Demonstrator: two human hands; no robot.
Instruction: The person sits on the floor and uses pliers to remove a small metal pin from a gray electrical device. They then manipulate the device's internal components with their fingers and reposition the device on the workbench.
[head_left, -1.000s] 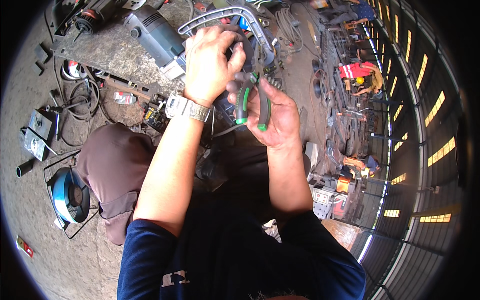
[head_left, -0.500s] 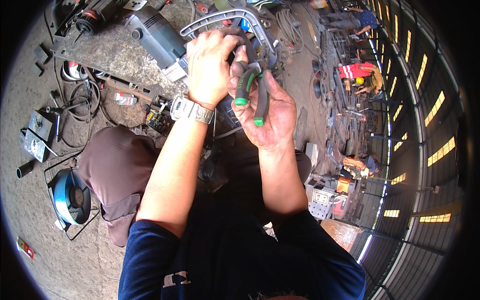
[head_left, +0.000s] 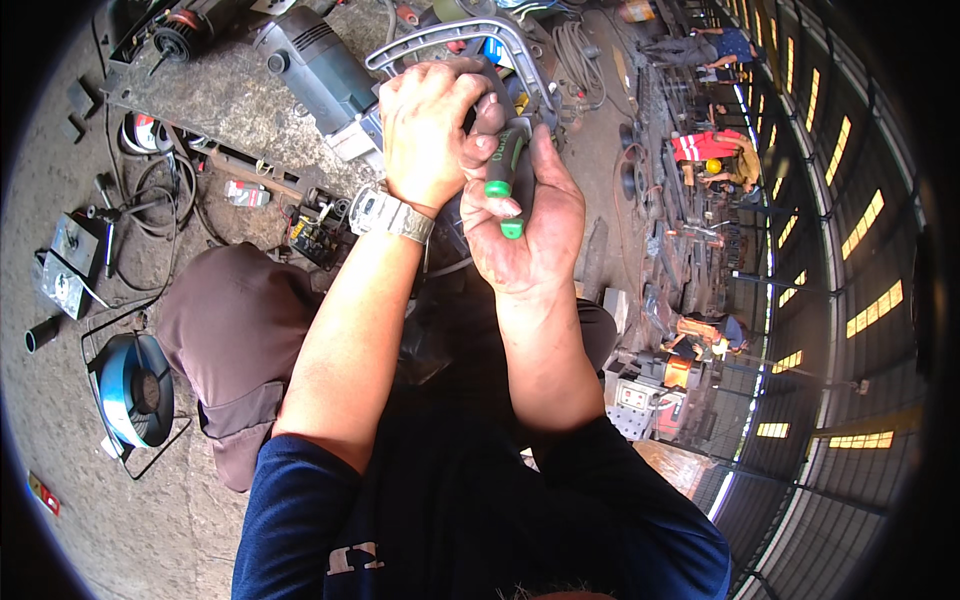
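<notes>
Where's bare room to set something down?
Bare floor lies below the blue spool, right of the red item; the slab shows a patch left of the grey power tool. Crowded around both hands: green-tipped tool, curved handle.

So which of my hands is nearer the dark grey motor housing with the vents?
Left. Your left hand is right beside the motor housing; contact is unclear. Your right hand is farther right, gripping a green-tipped hand tool.

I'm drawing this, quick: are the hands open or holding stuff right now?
Left hand: curled over the machine; can't tell if it's gripping.
Right hand: closed, holding the pliers.
</notes>
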